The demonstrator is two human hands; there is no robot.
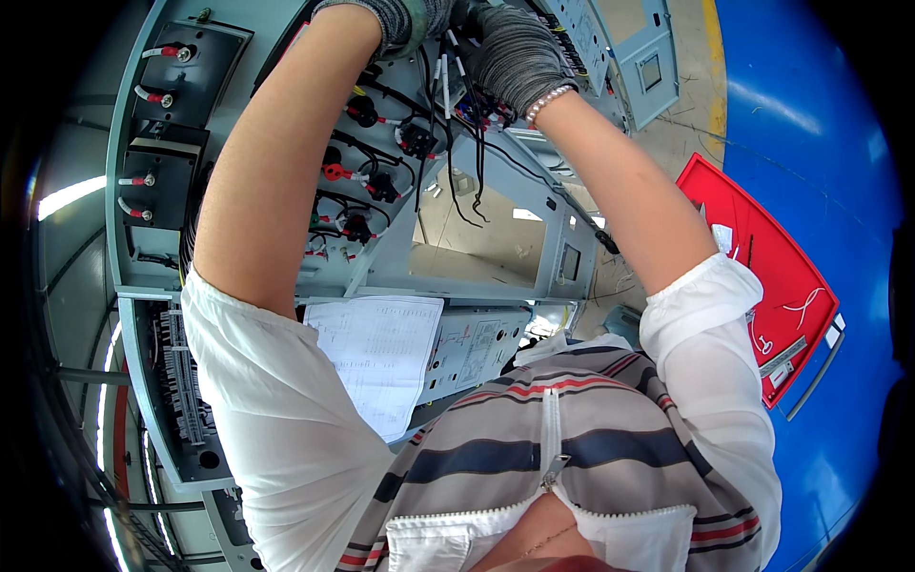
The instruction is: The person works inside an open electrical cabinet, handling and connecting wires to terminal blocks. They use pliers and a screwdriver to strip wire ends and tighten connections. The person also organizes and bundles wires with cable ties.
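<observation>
Both of my hands wear grey knit gloves and meet at the top edge of the head view, over an open grey electrical cabinet. My left hand is cut off by the edge, so its fingers are hidden. Close beside it, my right hand bends inward with its fingertips out of sight. Thin black wires with white sleeves hang down between the hands, their lower ends loose; whether the fingers grip them I cannot tell. Below the left hand sit black round components with red-and-white wire ends.
Black panels with red-capped terminals fill the cabinet's left side. A printed paper sheet lies on the cabinet near my body, by a panel with diagrams. A red tray with small parts stands right, on blue floor. A cabinet door stands open.
</observation>
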